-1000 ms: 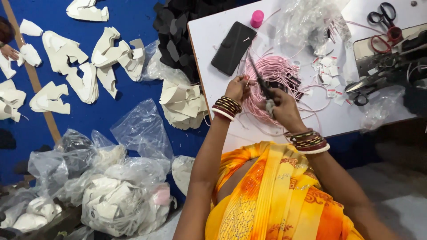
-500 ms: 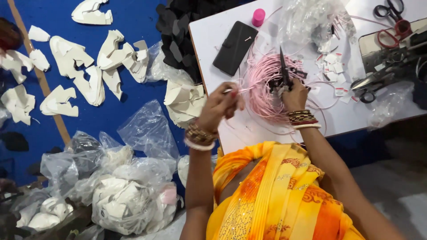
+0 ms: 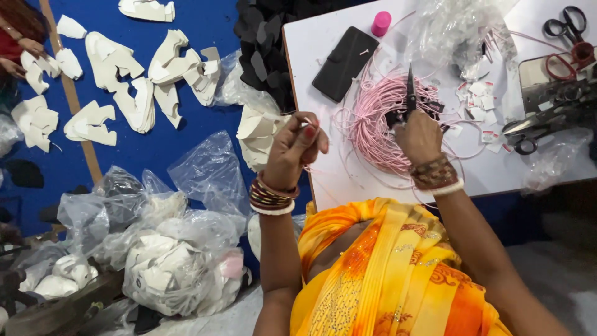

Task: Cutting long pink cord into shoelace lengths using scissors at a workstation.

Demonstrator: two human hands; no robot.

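White table (image 3: 348, 180) sitting over a blue floor littered with white cut pieces (image 3: 124, 93) and clear plastic bags (image 3: 186, 261). Right hand (image 3: 418, 135) is closing around black scissors (image 3: 409, 93), blades pointing toward the far edge, right over the pink cord coil (image 3: 379, 121) lying mid-table. Left hand (image 3: 297, 149) is hovering at the table's left edge, fingers pinched on a thin pink strand, seemingly running back to the coil. Risks, as judged: strand looking slack, so the blades could be snipping at the wrong spot or catching neighbouring loops; pulling could be dragging the coil and tangling it; cut end could be dropping off the left edge into the bags. Black phone (image 3: 346, 63) and pink cap (image 3: 380, 23) sitting near the far-left corner, more scissors (image 3: 563, 31) at the right edge.
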